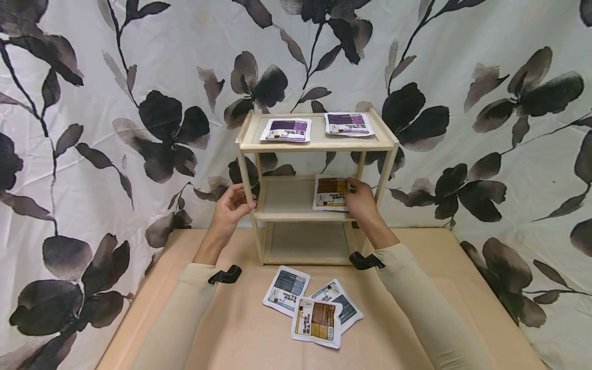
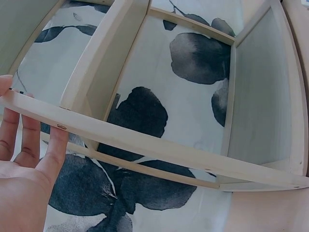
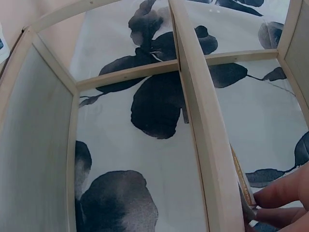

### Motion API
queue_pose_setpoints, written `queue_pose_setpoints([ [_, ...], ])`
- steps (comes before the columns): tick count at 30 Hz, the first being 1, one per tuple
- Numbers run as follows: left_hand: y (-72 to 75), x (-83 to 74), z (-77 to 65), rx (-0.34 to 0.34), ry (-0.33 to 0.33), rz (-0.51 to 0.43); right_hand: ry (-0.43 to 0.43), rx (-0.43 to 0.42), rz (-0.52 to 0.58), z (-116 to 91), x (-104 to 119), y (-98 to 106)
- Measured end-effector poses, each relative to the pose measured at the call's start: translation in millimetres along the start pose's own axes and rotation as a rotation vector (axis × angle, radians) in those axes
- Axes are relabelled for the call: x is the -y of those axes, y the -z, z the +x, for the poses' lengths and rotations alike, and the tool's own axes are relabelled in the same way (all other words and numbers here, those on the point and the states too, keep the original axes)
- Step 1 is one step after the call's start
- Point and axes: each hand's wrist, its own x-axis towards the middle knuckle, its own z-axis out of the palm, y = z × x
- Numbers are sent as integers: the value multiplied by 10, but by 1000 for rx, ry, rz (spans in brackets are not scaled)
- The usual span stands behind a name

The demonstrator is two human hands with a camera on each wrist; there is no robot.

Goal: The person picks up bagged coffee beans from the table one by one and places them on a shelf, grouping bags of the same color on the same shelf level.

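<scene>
A light wooden three-tier shelf rack (image 1: 305,217) stands against the back of the table. At its left front post (image 2: 130,139), my left hand (image 1: 228,208) holds on, thumb in front and fingers behind. My right hand (image 1: 363,203) pinches the right edge of a white pouch with a brown label (image 1: 330,192) at the right of the middle shelf. In the right wrist view, only this pouch's thin edge (image 3: 243,179) shows between the fingertips. Two purple-labelled pouches, one left (image 1: 287,130) and one right (image 1: 349,124), lie on the top shelf.
In front of the rack, another brown-labelled pouch (image 1: 317,321) overlaps two blue-labelled pouches, one left (image 1: 287,289) and one right (image 1: 349,308), on the tan table (image 1: 250,329). A floral curtain (image 1: 185,61) hangs close behind the rack.
</scene>
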Motion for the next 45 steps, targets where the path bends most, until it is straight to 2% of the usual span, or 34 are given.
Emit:
queue_pose_setpoints([
  [10,-8,0,0,-7,-3,-9,62,-70,-35,-71,60,-13],
  [18,-8,-4,-9,-4,0,3,83,47,59,-245,94,44],
  [26,-5,-10,-14,-9,-2,6,151,47,73,-351,138,71],
  [33,-17,-25,-7,-2,-5,-5,188,95,137,-474,128,104],
  [38,-18,-22,-3,1,-15,0,174,159,197,-573,99,111],
  [45,-19,-21,-15,-12,-5,13,169,304,266,-689,44,91],
])
